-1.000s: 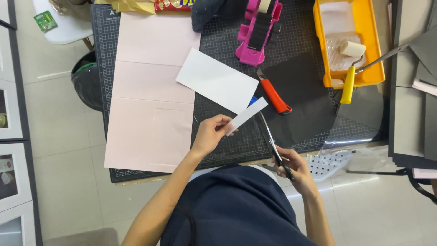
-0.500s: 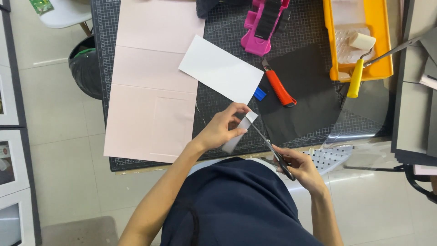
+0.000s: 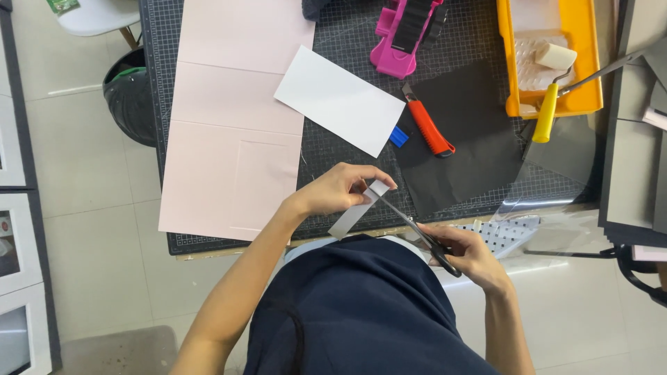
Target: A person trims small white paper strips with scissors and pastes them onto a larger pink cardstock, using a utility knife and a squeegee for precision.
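My left hand (image 3: 338, 189) pinches a narrow white paper strip (image 3: 354, 212) that hangs down and to the left over the near edge of the cutting mat (image 3: 326, 149). Black-handled scissors (image 3: 417, 232) sit in my right hand (image 3: 469, 253), and their blades reach up to the top end of the strip, just below my left fingers. A white rectangular sheet (image 3: 339, 99) lies flat on the mat, above my left hand.
A large pink board (image 3: 233, 118) covers the mat's left side. An orange utility knife (image 3: 427, 128), a small blue piece (image 3: 398, 137), a black sheet (image 3: 465, 139) and a pink tape dispenser (image 3: 403, 31) lie beyond. A yellow tray (image 3: 552, 55) with a roller stands at the right. A dark bin (image 3: 128, 97) stands left.
The strip has swung from pointing up and right to hanging down and left. My left hand moved right and nearer, and the scissors' blades closed in on the strip's top end.
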